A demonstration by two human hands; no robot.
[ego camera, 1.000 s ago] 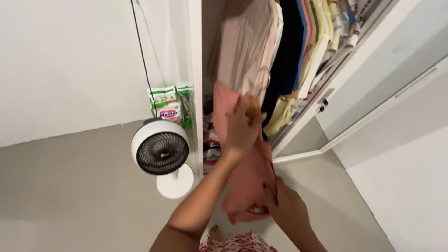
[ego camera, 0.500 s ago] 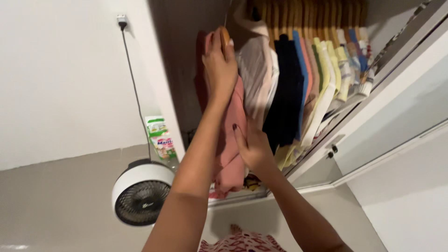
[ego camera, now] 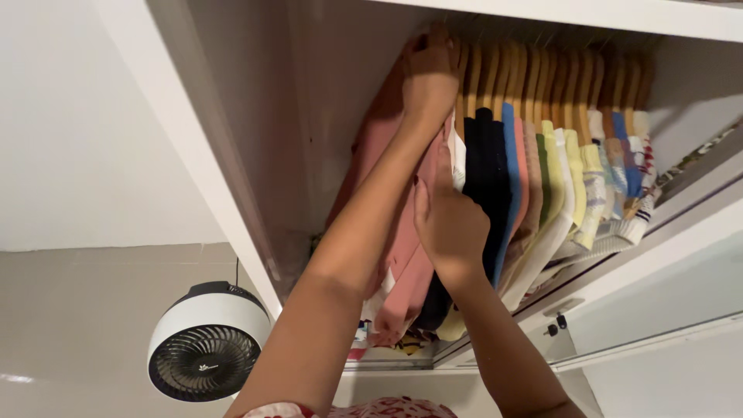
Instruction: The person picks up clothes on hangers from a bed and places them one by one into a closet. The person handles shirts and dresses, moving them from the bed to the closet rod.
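Inside the white wardrobe [ego camera: 232, 155], at the far left end of the row of clothes, hangs a pink garment [ego camera: 402, 255]. The left hand [ego camera: 429, 77] is up at the top of it, curled tight around the top of a wooden hanger [ego camera: 457, 70] close under the shelf. The fingers wrap over the hanger, so the hand is grasping it. The left arm runs from the bottom of the picture up across the pink cloth.

The right hand [ego camera: 449, 220] is lower down and a bit to the right. It lies flat and open, with the fingers straight and the palm pressed on the clothes. It touches the edge of the pink garment and a white garment [ego camera: 460, 159] just beside it. It is not gripping anything.

To the right of the hands hangs a row of other clothes on wooden hangers: a dark navy one [ego camera: 484, 178], a blue one [ego camera: 508, 170], then pink, green, yellow and striped ones, all packed close together.

Down at the near left, outside the wardrobe, stands a round white fan [ego camera: 205, 352] with a black grille, on the grey floor [ego camera: 77, 310]. The wardrobe door [ego camera: 658, 310] stands open at the right.
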